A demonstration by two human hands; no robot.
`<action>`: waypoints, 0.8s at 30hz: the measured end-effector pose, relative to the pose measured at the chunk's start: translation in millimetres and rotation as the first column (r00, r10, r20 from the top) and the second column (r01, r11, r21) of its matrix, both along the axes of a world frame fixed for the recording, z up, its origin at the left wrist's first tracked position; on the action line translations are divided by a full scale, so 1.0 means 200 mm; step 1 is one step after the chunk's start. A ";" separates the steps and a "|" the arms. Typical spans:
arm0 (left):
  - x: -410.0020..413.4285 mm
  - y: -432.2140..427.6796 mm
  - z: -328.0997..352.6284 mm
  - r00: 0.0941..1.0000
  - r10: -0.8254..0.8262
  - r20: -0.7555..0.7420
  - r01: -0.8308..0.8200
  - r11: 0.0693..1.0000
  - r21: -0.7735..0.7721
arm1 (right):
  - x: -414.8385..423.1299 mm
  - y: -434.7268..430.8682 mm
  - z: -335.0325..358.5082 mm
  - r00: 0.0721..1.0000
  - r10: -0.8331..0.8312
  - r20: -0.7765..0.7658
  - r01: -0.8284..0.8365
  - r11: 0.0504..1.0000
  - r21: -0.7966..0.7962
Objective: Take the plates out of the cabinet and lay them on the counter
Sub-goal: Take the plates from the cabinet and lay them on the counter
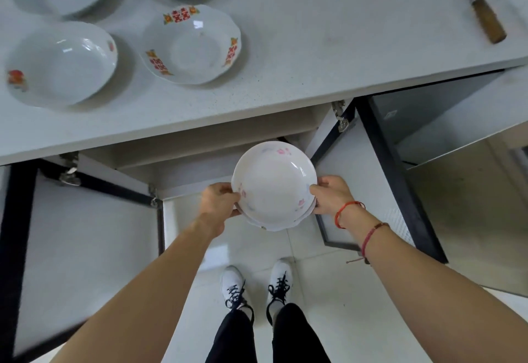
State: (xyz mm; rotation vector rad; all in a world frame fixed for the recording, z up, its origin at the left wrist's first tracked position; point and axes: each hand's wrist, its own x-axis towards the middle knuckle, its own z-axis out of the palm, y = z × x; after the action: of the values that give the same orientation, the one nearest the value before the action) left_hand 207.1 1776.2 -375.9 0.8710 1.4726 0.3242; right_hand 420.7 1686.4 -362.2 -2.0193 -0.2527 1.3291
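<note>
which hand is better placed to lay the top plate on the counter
Probably the right hand: it grips the stack of plates on the side facing bare counter, before the knife. The left hand sits below the side already filled with laid plates.

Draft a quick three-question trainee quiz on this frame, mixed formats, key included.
1. True or false: the stack of plates already rests on the counter.
2. What lies at the counter's far right? A) a knife B) a spoon C) a cup
3. Short answer: which hands hold the stack, and where do they grip it?

Key
1. False: it is held in the air in front of the open cabinet.
2. A.
3. Both: the left hand and the right hand grip opposite sides of the rim.
</note>
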 end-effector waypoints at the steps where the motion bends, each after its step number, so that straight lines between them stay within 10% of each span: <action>1: -0.01 -0.02 0.06 1.000 0.000 0.000 0.000 1.000 0.001 | -0.01 -0.02 0.06 1.000 0.001 0.001 -0.001 1.000 0.007; 24: 0.02 -0.07 0.79 0.990 -0.011 0.140 -0.009 0.991 0.137 | 0.09 -0.08 0.80 0.994 0.058 0.094 -0.071 0.987 0.144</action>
State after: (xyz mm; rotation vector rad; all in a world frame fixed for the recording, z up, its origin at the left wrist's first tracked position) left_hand 212.0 1761.8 -218.5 0.9397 1.3309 0.4814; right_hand 438.1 1670.9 -202.8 -1.9625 -0.4478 1.2233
